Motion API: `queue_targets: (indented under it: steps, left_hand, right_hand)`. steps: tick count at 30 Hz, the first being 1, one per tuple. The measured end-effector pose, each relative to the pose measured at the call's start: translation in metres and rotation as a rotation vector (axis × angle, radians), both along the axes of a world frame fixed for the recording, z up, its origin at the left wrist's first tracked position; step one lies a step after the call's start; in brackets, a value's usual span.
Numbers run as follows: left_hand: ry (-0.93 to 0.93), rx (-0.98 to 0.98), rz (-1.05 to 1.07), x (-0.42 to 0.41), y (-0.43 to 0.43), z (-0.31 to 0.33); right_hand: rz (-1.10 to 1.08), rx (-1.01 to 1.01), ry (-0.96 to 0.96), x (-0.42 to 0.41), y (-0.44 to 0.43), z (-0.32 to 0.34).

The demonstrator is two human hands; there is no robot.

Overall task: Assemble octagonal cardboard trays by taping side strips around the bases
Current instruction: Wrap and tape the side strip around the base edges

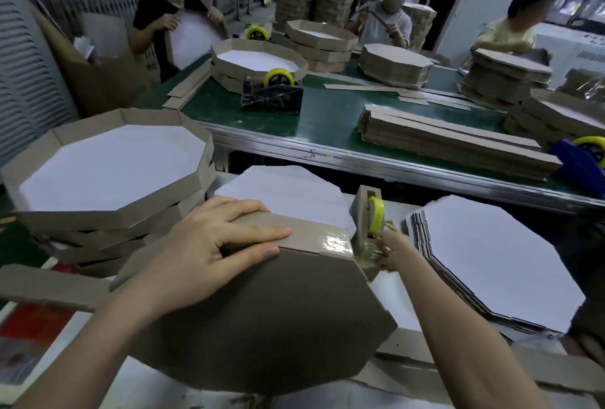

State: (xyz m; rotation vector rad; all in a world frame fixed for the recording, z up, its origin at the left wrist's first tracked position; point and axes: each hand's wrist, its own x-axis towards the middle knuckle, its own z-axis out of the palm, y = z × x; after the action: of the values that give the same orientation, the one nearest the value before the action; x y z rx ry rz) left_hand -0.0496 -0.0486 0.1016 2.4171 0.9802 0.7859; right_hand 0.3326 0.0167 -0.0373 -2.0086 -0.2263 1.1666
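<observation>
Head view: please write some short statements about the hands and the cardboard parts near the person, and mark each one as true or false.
1. The left hand presses with straight fingers on the side strip of the tray being built. True.
2. The right hand holds scissors. False: it pinches the tape at the dispenser.
3. The stack of finished trays stands on the person's left side. True.
4. The flat bases on the right lie brown side up. False: their white side faces up.
</observation>
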Motion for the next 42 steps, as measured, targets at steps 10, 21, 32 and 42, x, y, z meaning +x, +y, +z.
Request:
queue_targets:
  steps: [10,21,32,42]
  left_hand:
    - [-0.044,-0.003,0.021,-0.002,-0.003,0.002]
    - [-0.048,-0.015,0.022,-0.005,-0.006,0.002]
    - [-0.06,-0.017,0.02,-0.01,-0.003,-0.001]
    - [-0.087,-0.009,0.034,-0.016,-0.003,-0.003]
  right_hand:
    - [-0.222,0.362,-0.006,-0.013,-0.043,-0.029]
    - [-0.005,0.354,-0.293,-0.011,-0.075,-0.059]
    - [-0.009,0.273,-0.315,-0.005,-0.073,-0.06]
    - [0.342,0.256,-0.259,-0.04,-0.074,-0.026]
